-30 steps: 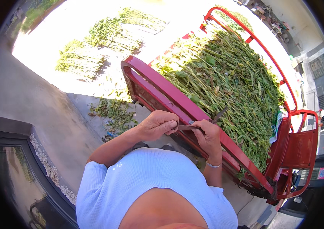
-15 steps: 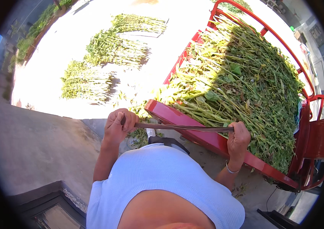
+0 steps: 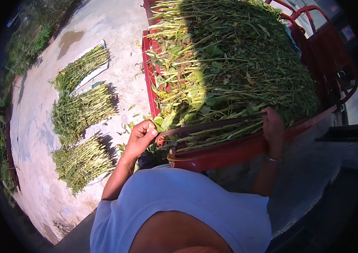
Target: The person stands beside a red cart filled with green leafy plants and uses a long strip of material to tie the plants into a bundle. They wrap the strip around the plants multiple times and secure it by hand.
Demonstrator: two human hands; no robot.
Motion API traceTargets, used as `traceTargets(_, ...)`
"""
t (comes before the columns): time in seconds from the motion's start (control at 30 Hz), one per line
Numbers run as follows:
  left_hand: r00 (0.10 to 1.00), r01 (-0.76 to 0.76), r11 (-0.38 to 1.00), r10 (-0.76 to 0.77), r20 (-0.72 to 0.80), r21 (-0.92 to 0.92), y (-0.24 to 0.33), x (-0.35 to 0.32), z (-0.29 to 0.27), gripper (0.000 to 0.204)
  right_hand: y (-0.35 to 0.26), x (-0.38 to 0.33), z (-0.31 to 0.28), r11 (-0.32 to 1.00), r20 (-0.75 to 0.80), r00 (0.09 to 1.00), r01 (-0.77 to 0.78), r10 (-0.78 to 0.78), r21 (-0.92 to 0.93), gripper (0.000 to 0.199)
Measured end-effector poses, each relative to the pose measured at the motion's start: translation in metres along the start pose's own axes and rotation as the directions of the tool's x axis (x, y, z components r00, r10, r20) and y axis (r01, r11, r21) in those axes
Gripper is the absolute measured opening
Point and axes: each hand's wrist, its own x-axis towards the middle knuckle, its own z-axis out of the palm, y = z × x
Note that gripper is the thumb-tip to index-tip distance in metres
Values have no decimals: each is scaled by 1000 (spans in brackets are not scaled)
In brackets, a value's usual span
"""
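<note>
Nearest, a pale blue ribbed shirt (image 3: 179, 194) is filling the lower middle. Just ahead of it, the left hand (image 3: 142, 135) is grasping one end of a dark brown strap (image 3: 212, 125), its fingers curling shut and the thumb pressing on top. The right hand (image 3: 274, 125), with a bracelet (image 3: 271, 159) circling its wrist, is clenching the strap near the other end. The strap is running nearly straight between them, its long axis lying left to right; the right end is pointing slightly farther from the body. It is spanning the near edge of a load of leafy stalks (image 3: 246, 69), just beyond a red tailgate (image 3: 225, 154) and roughly following its line; whether it is touching the stalks, I cannot tell. Many pale stem ends are pointing left, toward a red side rail (image 3: 147, 71).

Beyond, on the left, three stalk bundles (image 3: 85, 162) are lying in a row on concrete ground (image 3: 33, 130), stems toward the cart. The farthest is resting on a white sheet (image 3: 89, 78). Green shrubs (image 3: 40, 40) are edging the concrete.
</note>
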Motion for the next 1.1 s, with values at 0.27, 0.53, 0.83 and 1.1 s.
traceTargets(0.27,912,-276,697,-28,410,662,1,41,-62,15,-2,-7,17,942,-147,977,-189,152,-278,22)
traceTargets(0.53,857,-433,682,109,504,590,9,66,-128,13,-54,-12,30,836,-207,846,-525,492,-157,25)
traceTargets(0.83,717,-623,621,209,665,477,22,148,-143,6,-36,-17,41,856,-353,805,-516,477,-20,26)
traceTargets(1.1,715,-453,763,2,699,461,36,262,-135,32,-45,-5,35,788,-330,772,-605,544,-115,24)
